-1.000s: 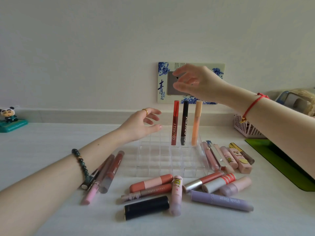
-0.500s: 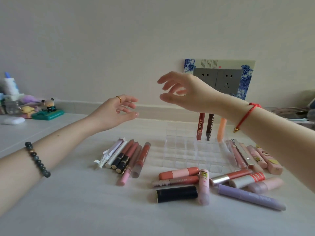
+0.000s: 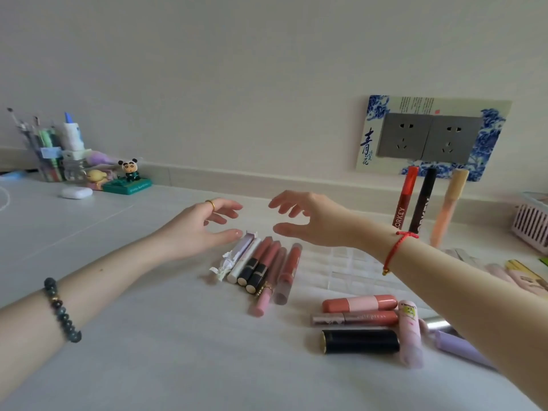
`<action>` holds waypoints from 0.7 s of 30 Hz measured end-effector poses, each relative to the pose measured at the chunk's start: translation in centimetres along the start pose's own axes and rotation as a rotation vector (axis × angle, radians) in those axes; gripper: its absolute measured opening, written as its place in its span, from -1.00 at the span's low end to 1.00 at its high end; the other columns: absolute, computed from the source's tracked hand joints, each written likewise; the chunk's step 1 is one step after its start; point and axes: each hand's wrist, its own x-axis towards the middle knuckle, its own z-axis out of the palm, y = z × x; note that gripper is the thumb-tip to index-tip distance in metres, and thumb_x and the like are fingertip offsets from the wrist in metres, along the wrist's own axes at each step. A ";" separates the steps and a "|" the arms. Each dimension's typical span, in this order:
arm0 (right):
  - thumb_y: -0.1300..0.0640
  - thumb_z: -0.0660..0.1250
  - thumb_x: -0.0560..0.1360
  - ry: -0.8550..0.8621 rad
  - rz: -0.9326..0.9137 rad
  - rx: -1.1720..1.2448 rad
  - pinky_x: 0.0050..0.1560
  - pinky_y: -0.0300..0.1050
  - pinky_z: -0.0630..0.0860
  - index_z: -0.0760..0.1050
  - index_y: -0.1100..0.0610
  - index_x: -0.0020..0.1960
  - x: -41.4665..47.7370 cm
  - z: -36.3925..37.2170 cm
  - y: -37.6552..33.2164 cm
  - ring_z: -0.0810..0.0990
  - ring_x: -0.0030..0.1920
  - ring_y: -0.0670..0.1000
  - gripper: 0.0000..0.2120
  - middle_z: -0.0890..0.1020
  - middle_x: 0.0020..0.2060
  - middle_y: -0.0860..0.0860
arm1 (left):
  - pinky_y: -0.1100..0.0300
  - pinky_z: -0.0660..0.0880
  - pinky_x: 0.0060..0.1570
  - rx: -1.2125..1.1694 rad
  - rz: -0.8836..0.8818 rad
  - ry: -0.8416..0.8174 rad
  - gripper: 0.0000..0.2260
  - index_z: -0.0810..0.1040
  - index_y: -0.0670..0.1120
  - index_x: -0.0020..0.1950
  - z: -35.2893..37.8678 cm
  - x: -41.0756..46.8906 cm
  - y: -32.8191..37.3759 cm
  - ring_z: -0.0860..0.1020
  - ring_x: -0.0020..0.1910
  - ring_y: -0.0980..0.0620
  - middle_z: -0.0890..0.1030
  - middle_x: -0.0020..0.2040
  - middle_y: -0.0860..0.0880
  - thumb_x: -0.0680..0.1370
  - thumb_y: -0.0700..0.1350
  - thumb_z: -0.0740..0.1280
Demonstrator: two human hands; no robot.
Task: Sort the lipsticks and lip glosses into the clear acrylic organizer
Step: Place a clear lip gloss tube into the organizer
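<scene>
The clear acrylic organizer (image 3: 341,264) sits on the white table, partly behind my right forearm. In its back row stand a red gloss (image 3: 404,200), a dark brown gloss (image 3: 422,203) and a peach gloss (image 3: 449,203). A row of several tubes (image 3: 267,268) lies left of the organizer. My left hand (image 3: 201,229) and my right hand (image 3: 314,221) hover just above the far end of that row, fingers spread and facing each other, holding nothing. More tubes lie in front: a coral lipstick (image 3: 358,303), a black lipstick (image 3: 360,341) and a pink cartoon tube (image 3: 410,333).
A pen cup (image 3: 47,152), a panda figurine (image 3: 129,173) and a white earbud case (image 3: 76,192) stand at the far left. A pink basket (image 3: 532,223) is at the right edge. A wall socket plate (image 3: 430,137) hangs behind the organizer.
The view has swung left. My right hand has come down and left from above the standing glosses to the row of tubes, and my left hand has lowered towards the same row.
</scene>
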 end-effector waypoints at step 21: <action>0.02 0.31 0.47 -0.108 0.006 -0.025 0.06 -0.25 0.35 0.41 0.02 0.23 2.2 5.6 -0.1 0.50 0.08 0.01 -0.66 0.48 0.14 0.04 | 0.49 0.38 0.01 0.071 -0.006 -0.053 -0.68 0.51 0.22 0.02 1.0 -4.4 -2.3 0.52 -0.01 0.36 0.60 -0.02 0.23 0.32 0.05 0.49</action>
